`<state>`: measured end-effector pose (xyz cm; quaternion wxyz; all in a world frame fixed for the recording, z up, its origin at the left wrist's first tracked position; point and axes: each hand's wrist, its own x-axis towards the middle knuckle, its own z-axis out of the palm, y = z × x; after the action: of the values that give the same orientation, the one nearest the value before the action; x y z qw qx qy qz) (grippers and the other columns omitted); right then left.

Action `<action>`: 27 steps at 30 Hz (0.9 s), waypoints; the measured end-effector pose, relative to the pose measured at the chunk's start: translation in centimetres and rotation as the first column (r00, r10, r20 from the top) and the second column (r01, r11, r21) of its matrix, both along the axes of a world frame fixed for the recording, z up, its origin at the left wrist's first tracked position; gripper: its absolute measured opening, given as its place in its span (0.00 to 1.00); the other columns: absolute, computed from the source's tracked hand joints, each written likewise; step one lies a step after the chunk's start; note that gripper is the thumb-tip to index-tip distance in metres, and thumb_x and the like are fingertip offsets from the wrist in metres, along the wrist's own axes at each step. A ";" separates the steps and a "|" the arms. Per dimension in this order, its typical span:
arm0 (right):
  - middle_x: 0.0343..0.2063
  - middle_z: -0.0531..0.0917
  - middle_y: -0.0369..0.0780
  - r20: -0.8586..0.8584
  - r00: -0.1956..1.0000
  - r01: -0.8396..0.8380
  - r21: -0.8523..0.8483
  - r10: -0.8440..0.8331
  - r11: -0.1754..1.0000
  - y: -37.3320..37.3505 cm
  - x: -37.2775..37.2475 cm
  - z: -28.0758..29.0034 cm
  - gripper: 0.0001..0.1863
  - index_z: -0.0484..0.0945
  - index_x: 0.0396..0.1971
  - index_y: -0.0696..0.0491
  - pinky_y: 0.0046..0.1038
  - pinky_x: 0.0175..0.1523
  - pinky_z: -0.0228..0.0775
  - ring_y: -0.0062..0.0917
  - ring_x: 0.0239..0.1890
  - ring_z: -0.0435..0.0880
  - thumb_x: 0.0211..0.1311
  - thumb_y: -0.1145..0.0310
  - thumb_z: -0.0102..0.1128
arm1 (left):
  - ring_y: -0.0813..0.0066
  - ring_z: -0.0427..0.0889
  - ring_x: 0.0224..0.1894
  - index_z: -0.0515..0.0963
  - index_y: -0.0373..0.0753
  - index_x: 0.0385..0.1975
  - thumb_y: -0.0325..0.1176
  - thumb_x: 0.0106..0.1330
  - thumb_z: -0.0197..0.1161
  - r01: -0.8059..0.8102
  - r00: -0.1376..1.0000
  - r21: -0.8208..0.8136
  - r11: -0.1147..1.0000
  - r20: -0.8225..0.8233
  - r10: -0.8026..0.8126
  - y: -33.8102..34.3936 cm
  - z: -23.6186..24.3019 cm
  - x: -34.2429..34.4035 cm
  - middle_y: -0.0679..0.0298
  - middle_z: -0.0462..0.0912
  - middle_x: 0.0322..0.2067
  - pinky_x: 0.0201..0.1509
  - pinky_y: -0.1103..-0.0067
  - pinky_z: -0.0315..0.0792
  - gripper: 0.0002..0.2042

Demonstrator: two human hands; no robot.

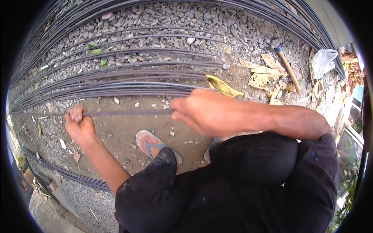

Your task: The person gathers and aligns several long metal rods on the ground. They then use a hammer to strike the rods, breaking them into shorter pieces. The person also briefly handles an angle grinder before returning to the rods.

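A thin dark steel rod (128, 113) runs roughly level in front of me, blurred along its middle. My left hand (81, 123) is closed around it, and the rod carries on past that hand to the far left. At the rod's right end, my right hand (200, 112) is closed on it; the fingers partly hide the tip. Just beyond the rod lies a bundle of similar steel rods (128, 86), whose right ends sit near a curled yellow leaf (223, 86) behind my right hand.
More separate rods lie across grey gravel (155, 42), with long rods (241, 11) curving along the far side. A wooden-handled hammer (289, 69), dry leaves (261, 77) and a clear plastic bag (323, 64) are at the right. My sandalled foot (149, 143) stands on bare soil; other rods (70, 175) lie lower left.
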<state>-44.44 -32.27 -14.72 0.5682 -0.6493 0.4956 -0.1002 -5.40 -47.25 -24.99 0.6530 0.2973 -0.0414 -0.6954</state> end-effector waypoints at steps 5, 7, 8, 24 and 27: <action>0.44 0.87 0.53 -0.651 0.750 -0.033 -0.207 -0.113 0.978 -5.9 -4.6 -6.1 0.20 0.81 0.57 0.57 0.43 0.57 0.78 0.44 0.49 0.87 0.74 0.60 0.55 | 0.51 0.71 0.68 0.62 0.30 0.69 0.37 0.81 0.49 0.151 0.647 0.357 0.922 0.669 -0.365 -2.0 -4.8 -5.8 0.40 0.73 0.61 0.67 0.60 0.74 0.23; 0.44 0.89 0.48 -0.492 0.834 0.090 -0.322 -0.248 0.942 -6.1 -7.5 -6.4 0.21 0.82 0.56 0.57 0.39 0.56 0.78 0.39 0.49 0.88 0.74 0.58 0.56 | 0.54 0.75 0.65 0.67 0.32 0.68 0.39 0.80 0.53 0.069 0.419 0.227 0.971 0.877 -0.235 -0.4 -5.6 -6.1 0.45 0.78 0.58 0.65 0.63 0.76 0.23; 0.43 0.89 0.46 -0.336 0.878 0.172 -0.444 -0.341 0.879 -5.5 -8.5 -6.3 0.21 0.83 0.55 0.57 0.37 0.55 0.79 0.36 0.48 0.89 0.74 0.58 0.56 | 0.56 0.77 0.63 0.71 0.34 0.65 0.38 0.79 0.55 0.173 0.304 0.185 0.967 0.924 -0.231 1.0 -5.9 -6.1 0.48 0.80 0.56 0.64 0.65 0.76 0.21; 0.35 0.85 0.43 -0.532 0.744 0.096 -0.512 -0.404 0.853 11.4 -2.1 -19.6 0.06 0.78 0.38 0.54 0.42 0.39 0.78 0.40 0.36 0.87 0.65 0.69 0.57 | 0.54 0.77 0.52 0.80 0.39 0.52 0.37 0.66 0.68 0.837 -0.475 0.278 0.470 0.796 0.374 13.8 -8.6 -14.7 0.57 0.78 0.47 0.56 0.64 0.73 0.17; 0.36 0.85 0.44 -0.587 0.771 -0.014 -0.405 -0.248 0.914 11.5 -2.1 -19.0 0.08 0.79 0.40 0.55 0.41 0.37 0.79 0.40 0.36 0.88 0.62 0.72 0.57 | 0.53 0.77 0.51 0.80 0.40 0.54 0.37 0.68 0.67 0.788 -0.554 0.371 0.492 0.775 0.304 14.7 -8.6 -14.9 0.56 0.77 0.48 0.54 0.62 0.74 0.17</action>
<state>-46.54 -20.74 -33.70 0.2235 -0.7113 0.6663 -0.0102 -20.29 -32.51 -33.60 0.0233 0.4147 -0.8834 -0.2169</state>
